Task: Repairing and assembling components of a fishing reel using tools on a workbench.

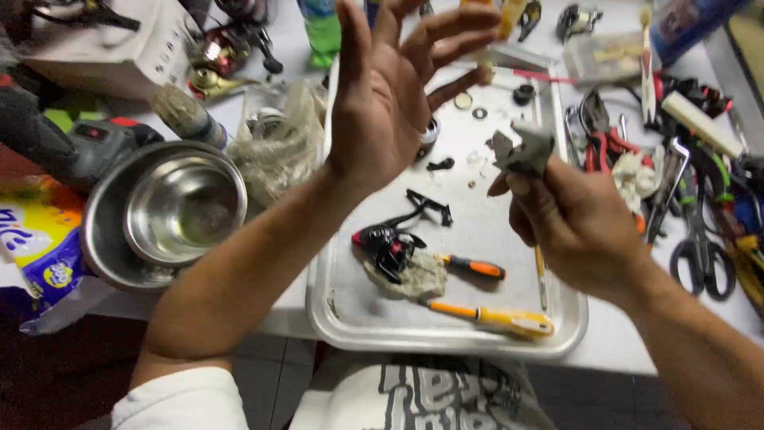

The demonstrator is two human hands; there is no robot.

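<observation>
My left hand (394, 87) is raised above the metal tray (446, 334), palm toward me, fingers spread, holding nothing. My right hand (569, 219) is closed around a crumpled grey rag (521, 151), held over the tray's right side. On the tray lies a black and red fishing reel body (387, 245) on a dirty cloth (414, 277), with a black handle piece (428, 205) beside it. An orange-handled screwdriver (471, 265) and a yellow-handled tool (497, 317) lie near the tray's front. Small washers and black parts are scattered at the tray's far end.
Two nested steel bowls (171, 211) stand left of the tray. A power drill (76, 143), a clear plastic bag (278, 151) and a cardboard box (111, 44) sit behind them. Pliers (598, 139), scissors (700, 255) and other tools crowd the right side. A green bottle (322, 28) stands at the back.
</observation>
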